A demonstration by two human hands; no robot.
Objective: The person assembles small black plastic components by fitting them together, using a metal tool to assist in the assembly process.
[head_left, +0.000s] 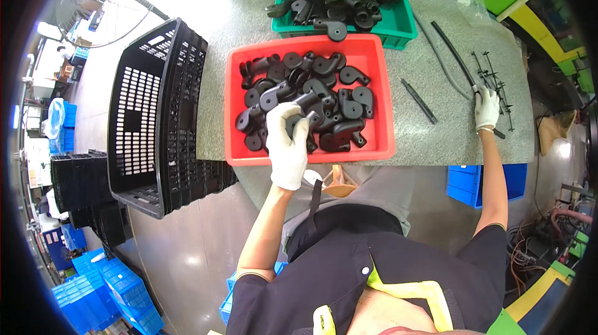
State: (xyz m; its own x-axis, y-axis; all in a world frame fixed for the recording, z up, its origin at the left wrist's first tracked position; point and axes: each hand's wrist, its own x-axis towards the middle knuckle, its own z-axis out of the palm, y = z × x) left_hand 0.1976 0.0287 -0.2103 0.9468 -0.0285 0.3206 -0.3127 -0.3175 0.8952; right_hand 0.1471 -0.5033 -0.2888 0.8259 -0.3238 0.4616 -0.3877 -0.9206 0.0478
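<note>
Left hand [288,148], gloved in white, is over the near side of a red tray [381,120] on the tabletop [430,143]. A green crate [398,39] stands on the far side; a black crate [163,135] stands left. Rounded black parts [352,109] with short tubular necks and center holes fill the tray. Thumb and fingers pinch 1 black piece [293,124] above them. Right hand [487,110] covers a long black rod [451,49]; I cannot tell whether it grips.

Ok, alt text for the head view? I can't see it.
A white-gloved left hand holds a rounded black part over a red plastic bin of black parts. The white-gloved right hand rests at a long black rod on a grey tabletop; a heaped green plastic bin stands beyond.
</note>
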